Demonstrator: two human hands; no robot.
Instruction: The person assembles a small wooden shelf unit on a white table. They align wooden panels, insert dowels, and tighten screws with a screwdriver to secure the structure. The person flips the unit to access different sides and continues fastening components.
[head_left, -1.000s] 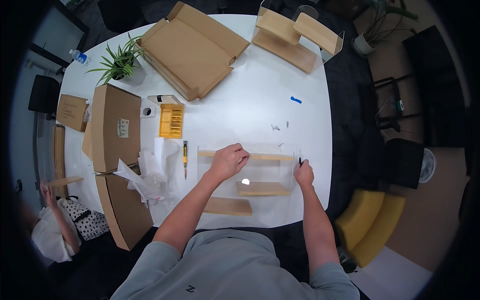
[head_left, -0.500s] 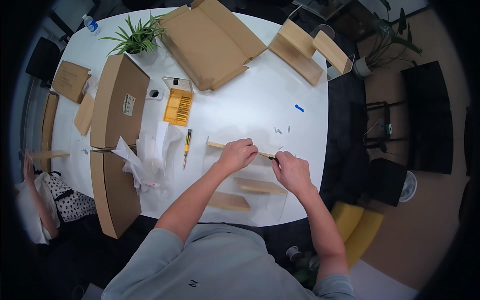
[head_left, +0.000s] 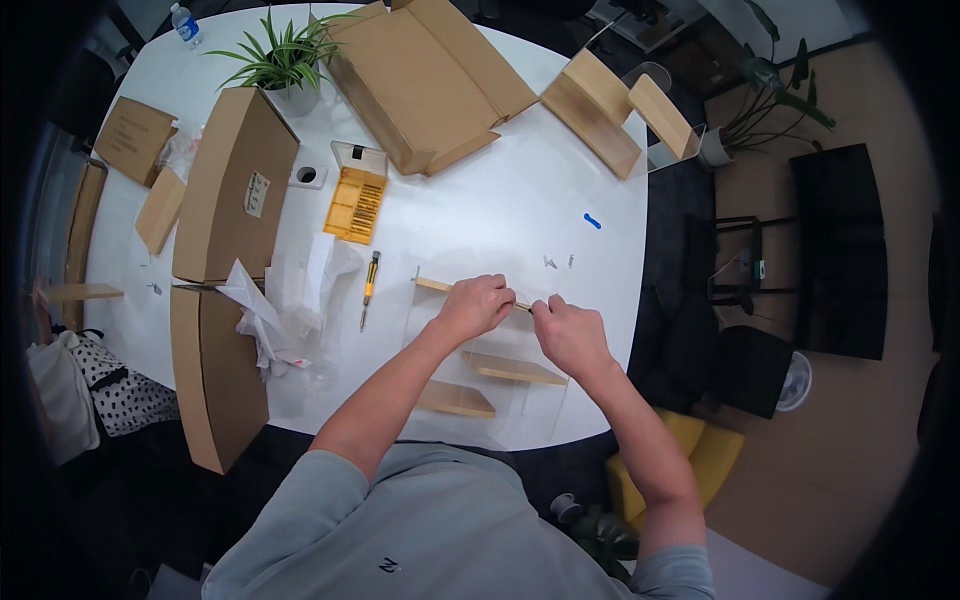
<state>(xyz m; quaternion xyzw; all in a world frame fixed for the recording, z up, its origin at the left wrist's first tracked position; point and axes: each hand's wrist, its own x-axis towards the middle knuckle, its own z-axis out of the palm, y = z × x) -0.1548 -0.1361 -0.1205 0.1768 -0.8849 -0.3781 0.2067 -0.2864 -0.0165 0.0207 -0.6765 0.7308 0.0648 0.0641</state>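
Clear-sided shelf unit by the front edge of the counter
Above it, the right hand grasps a slim tool, its end at the left hand, likely for steadying; what the left grasps, I cannot tell.

A white desk with rounded corners stands on a dark floor, its top catching a soft, pale sheen of light. Beyond its right edge are a black chair with a squarish seat and a wide black screen against a plain tan wall. A yellow padded seat sits off the near right corner; a green leafy plant in a white pot stands off the far right one.
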